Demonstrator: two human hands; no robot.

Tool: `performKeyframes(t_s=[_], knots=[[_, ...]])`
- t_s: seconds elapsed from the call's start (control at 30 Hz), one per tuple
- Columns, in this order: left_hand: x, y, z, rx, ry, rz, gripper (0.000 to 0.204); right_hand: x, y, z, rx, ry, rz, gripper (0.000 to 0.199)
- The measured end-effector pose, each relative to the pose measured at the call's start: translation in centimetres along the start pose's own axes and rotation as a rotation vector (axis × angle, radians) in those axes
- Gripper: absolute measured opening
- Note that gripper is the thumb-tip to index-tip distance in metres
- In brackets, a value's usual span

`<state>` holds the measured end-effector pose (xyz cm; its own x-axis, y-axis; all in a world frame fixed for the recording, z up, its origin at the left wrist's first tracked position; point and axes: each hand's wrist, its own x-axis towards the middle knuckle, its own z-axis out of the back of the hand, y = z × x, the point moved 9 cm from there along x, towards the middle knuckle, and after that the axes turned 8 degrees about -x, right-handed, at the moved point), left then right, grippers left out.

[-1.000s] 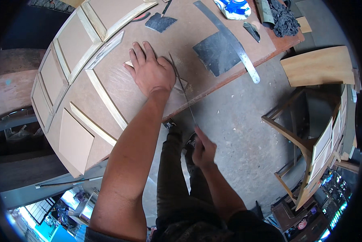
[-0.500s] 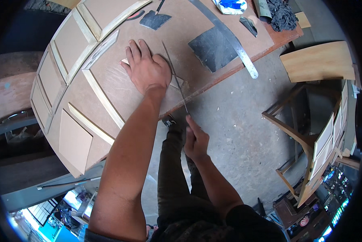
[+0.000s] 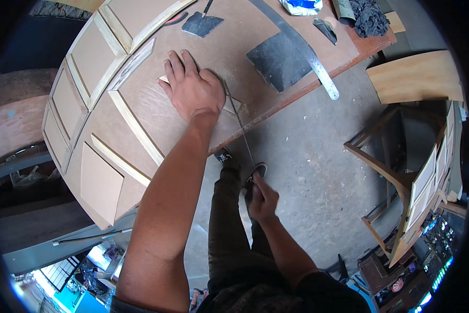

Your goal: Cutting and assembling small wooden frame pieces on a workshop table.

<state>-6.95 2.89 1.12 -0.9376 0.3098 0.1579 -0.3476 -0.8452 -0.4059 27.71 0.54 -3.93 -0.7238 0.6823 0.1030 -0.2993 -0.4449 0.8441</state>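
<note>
My left hand lies flat on the workbench, fingers spread, pressing down on a short wooden strip. One tip of the strip pokes out beside the fingers; the other end shows past the wrist, and the middle is covered by the palm. Across that nearer end runs the thin dark blade of a handsaw, seen nearly edge-on. My right hand is closed round the saw's handle, beyond the bench edge and lower than the left hand; the fingers hide the handle.
The workbench carries a wooden frame panel, loose strips, a thin board, dark sanding sheets and a long metal strip. A curved plywood piece and an unfinished wooden frame stand to the right.
My right hand has drawn the handsaw back toward my body, so less of the blade reaches past the strip. The left hand stays on the strip.
</note>
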Motion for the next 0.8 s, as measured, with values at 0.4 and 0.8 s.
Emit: performKeyframes(t_s=[0.4,0.8], knots=[[0.1,0.0,-0.2,-0.005,-0.006,-0.010,0.064,2.7,1.1,-0.2,0.049,-0.010,-0.006,0.034],[0.1,0.0,0.0,-0.028,-0.020,-0.026,0.064,3.4,0.9,-1.1,0.085,0.002,-0.128,0.033]])
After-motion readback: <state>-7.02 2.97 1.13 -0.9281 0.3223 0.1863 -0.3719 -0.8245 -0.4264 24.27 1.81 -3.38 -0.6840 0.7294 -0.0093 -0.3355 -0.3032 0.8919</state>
